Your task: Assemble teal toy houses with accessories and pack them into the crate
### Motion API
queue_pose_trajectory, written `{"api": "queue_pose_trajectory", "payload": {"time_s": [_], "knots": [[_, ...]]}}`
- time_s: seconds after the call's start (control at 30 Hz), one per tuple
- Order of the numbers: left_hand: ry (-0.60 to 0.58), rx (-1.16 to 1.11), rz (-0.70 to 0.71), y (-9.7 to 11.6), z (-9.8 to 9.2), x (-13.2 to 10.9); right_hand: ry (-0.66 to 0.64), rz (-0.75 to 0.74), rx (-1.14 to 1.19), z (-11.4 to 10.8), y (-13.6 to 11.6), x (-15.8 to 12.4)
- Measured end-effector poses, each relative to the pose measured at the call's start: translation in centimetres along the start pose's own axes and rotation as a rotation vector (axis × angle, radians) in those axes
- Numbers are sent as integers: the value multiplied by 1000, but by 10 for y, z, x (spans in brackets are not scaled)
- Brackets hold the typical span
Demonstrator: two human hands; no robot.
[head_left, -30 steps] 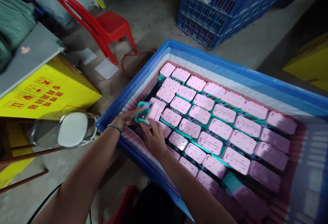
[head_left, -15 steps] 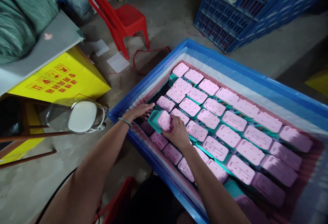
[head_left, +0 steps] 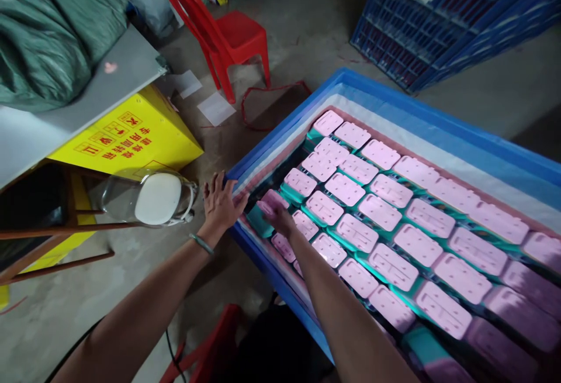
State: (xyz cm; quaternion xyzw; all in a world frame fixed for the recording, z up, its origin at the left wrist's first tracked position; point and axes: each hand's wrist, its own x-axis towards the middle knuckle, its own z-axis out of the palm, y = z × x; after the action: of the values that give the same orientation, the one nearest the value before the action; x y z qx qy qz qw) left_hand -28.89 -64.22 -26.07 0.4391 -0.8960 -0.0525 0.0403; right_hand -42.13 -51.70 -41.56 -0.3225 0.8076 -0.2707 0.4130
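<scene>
Rows of pink-topped teal cases fill a blue crate lined with cloth. My right hand is closed on one pink and teal case at the crate's left end, low among the others. Its fingers are partly in shadow. My left hand, with a bangle on the wrist, lies over the crate's left rim with its fingers spread and holds nothing.
Beyond the crate is a red chair; a stack of blue crates rises at the back right. On the left are a yellow box, a grey table with a green sack, and a transparent-backed stool.
The case in my right hand has gone down and left into the crate's left end. My left hand has come out from inside the crate onto the rim, fingers spreading. The view has shifted.
</scene>
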Motion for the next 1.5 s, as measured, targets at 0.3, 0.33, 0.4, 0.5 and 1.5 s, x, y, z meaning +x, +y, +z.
{"api": "queue_pose_trajectory", "payload": {"time_s": [0.3, 0.33, 0.4, 0.5, 1.5], "knots": [[-1, 1, -10, 1, 1, -2, -52, -54, -588, 26, 0, -21], [-4, -7, -16, 2, 1, -2, -40, -106, -620, 22, -7, -11], [-14, -30, -27, 2, 0, -2, -20, -232, -683, 15, -24, 16], [-40, -71, -45, 3, -3, -1, -66, -351, -730, 9, -40, 50], [-3, 24, 7, -3, -5, 8, -230, -408, -864, -11, -30, 68]]}}
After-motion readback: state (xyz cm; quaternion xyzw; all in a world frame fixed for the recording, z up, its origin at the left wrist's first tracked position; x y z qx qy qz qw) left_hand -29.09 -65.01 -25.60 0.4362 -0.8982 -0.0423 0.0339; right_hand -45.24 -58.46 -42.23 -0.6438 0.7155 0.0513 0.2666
